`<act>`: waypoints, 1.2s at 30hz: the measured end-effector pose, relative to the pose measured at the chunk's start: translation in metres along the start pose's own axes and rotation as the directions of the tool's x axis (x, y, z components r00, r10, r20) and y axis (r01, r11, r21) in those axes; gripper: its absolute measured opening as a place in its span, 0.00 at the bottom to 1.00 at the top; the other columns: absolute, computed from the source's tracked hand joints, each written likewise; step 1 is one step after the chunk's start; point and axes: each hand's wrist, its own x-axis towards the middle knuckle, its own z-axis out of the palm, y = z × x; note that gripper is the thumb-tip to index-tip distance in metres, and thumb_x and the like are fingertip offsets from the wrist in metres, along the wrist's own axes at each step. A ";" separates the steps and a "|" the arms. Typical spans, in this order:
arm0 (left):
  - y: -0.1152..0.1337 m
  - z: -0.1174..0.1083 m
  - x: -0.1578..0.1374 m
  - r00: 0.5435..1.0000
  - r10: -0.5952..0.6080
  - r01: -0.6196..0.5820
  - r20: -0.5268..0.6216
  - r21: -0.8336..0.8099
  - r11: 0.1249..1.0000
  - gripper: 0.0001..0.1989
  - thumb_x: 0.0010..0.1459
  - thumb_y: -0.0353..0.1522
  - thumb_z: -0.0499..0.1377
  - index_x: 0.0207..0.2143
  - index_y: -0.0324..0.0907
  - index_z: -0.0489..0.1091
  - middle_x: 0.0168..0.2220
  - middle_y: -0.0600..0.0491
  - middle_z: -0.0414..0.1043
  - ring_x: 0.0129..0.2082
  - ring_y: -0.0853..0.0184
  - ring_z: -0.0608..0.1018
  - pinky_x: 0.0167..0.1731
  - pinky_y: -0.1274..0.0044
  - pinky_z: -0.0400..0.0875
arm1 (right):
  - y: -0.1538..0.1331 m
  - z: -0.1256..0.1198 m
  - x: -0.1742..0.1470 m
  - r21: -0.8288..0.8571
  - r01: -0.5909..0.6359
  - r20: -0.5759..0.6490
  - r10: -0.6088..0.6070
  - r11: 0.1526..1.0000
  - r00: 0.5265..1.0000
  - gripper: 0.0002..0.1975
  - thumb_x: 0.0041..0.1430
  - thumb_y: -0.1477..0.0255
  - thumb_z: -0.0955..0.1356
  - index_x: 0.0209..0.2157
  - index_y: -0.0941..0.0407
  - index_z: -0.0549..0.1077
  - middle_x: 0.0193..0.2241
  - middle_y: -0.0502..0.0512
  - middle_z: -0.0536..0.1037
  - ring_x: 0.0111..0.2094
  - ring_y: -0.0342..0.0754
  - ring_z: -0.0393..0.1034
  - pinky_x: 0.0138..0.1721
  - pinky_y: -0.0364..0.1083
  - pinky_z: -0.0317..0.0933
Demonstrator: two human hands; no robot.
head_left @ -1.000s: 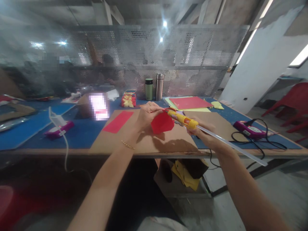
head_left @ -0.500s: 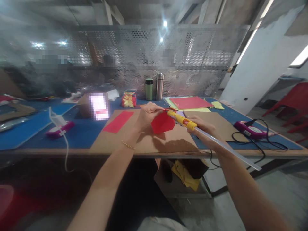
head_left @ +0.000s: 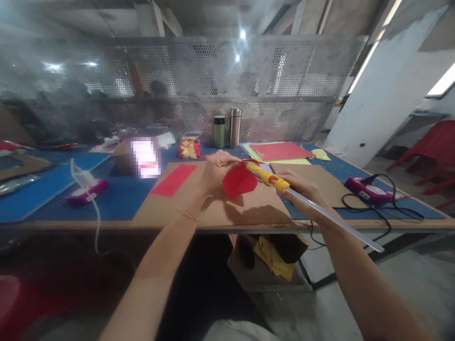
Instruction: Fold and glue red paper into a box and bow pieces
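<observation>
A yellow hot glue gun (head_left: pixel 268 177) with a long clear glue stick (head_left: pixel 334 219) sticking out of its back is gripped in my right hand (head_left: pixel 302 186). Its nozzle end meets the top edge of a red paper piece (head_left: pixel 239 181) with angled sides. My left hand (head_left: pixel 221 163) pinches that piece at its upper left, above the cardboard sheet (head_left: pixel 167 208). Flat on the cardboard, left of my hands, lies a red paper strip (head_left: pixel 174 180). The trigger side of the glue gun is hidden by my right hand.
Purple power strips with cables stand at left (head_left: pixel 87 193) and right (head_left: pixel 369 190). Behind my hands are a green bottle (head_left: pixel 219 131), a steel flask (head_left: pixel 235 129), a colourful bundle (head_left: pixel 189 146) and coloured sheets (head_left: pixel 282 151). A lit screen (head_left: pixel 145 157) stands at left.
Both hands, the glue gun and the red paper piece hold almost the same position. The whole view has shifted very slightly.
</observation>
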 end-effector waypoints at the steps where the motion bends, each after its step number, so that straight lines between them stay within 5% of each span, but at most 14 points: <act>1: 0.000 0.000 0.000 1.000 0.001 -0.001 0.000 0.002 1.000 0.04 0.63 0.32 0.70 0.37 0.50 0.87 0.34 0.51 0.84 0.38 0.62 0.78 0.44 0.68 0.74 | 0.000 0.000 0.000 0.005 0.005 -0.003 -0.005 1.000 1.000 0.15 0.70 0.57 0.71 0.50 0.49 0.84 0.44 0.58 0.82 0.44 0.56 0.78 0.46 0.53 0.73; 36: -0.003 0.004 0.001 0.999 0.013 -0.015 -0.032 -0.045 0.999 0.07 0.64 0.40 0.70 0.37 0.49 0.87 0.33 0.50 0.83 0.37 0.63 0.78 0.42 0.68 0.74 | -0.003 0.000 0.000 -0.027 -0.050 -0.030 0.049 0.998 0.998 0.19 0.70 0.52 0.70 0.46 0.50 0.85 0.43 0.59 0.82 0.40 0.54 0.76 0.42 0.52 0.71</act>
